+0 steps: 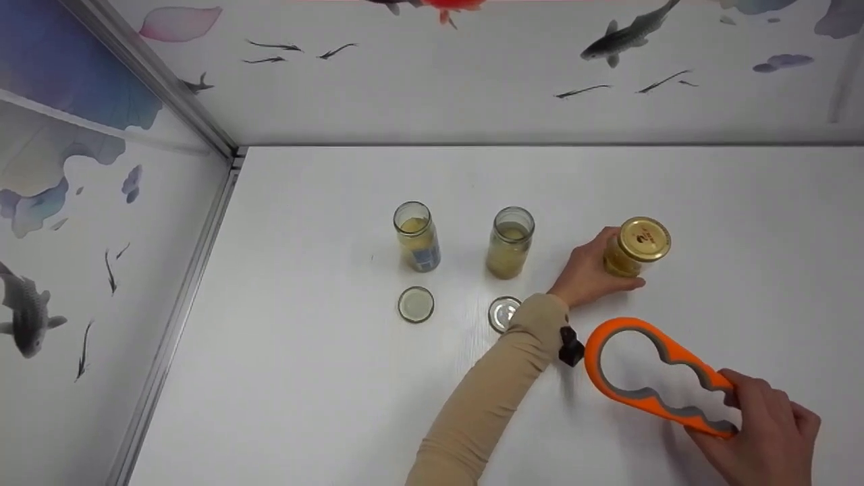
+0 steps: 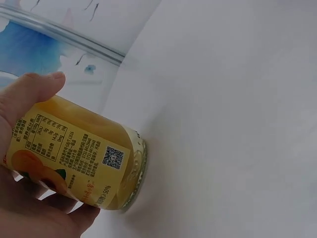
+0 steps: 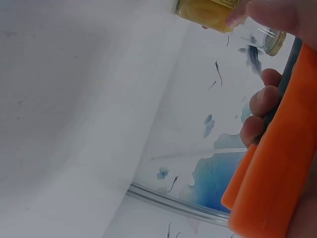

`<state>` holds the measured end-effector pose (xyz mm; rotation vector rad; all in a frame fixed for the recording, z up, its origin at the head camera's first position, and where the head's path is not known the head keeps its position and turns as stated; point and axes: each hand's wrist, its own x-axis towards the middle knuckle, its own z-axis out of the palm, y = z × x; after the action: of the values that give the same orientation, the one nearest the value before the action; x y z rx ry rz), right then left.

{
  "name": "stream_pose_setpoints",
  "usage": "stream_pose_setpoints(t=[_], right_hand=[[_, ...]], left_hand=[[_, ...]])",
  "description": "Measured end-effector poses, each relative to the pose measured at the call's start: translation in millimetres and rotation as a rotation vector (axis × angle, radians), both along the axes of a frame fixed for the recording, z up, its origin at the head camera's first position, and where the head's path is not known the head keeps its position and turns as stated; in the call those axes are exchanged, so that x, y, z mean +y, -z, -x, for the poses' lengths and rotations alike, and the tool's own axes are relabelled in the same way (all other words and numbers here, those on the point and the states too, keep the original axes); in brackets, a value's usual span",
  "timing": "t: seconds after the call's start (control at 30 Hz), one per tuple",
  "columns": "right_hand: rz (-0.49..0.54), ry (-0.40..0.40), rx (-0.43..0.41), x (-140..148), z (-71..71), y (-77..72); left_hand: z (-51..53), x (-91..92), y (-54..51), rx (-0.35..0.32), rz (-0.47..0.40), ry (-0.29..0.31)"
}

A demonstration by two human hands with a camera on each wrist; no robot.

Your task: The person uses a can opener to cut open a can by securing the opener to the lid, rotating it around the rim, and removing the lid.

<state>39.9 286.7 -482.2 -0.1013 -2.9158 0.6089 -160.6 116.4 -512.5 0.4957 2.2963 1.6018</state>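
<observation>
A glass jar of yellow fruit with a gold lid (image 1: 644, 239) is held in my left hand (image 1: 594, 273), fingers and thumb around its side. In the left wrist view the jar (image 2: 89, 153) shows its printed label. My right hand (image 1: 769, 422) grips the handle end of an orange jar opener (image 1: 658, 405) with grey scalloped inner edges. Its round loop lies to the left, nearer me than the jar and apart from it. In the right wrist view the opener (image 3: 282, 148) fills the right side, with the fingertips (image 3: 263, 101) wrapped on it.
Two lidless glass jars, one with a blue label (image 1: 420, 250) and one to its right (image 1: 507, 253), stand on the white table (image 1: 304, 371). A lid (image 1: 416, 304) lies before the first; another lid (image 1: 503, 314) is partly covered by my left sleeve. Patterned panels (image 1: 439, 88) border the table.
</observation>
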Motion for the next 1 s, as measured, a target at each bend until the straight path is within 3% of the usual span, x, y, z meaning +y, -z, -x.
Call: stream_pose_setpoints(t=[0.23, 0.4, 0.73, 1.0], right_hand=[[0.015, 0.009, 0.056, -0.8, 3.2, -4.4], [0.027, 0.005, 0.119, 1.1, 7.9, -9.9], [0.018, 0.002, 0.088, 3.5, 18.4, -24.4], [-0.016, -0.073, 0.182, 4.4, 36.5, -39.6]], left_hand=[[-1.0, -7.6, -3.1, -0.013, 0.025, 0.038], [-1.1, -15.6, -2.5, 0.014, 0.011, 0.075], [-2.4, -28.4, -2.4, 0.021, 0.006, 0.145], [-8.8, -40.4, -4.1, 0.034, 0.004, 0.199]])
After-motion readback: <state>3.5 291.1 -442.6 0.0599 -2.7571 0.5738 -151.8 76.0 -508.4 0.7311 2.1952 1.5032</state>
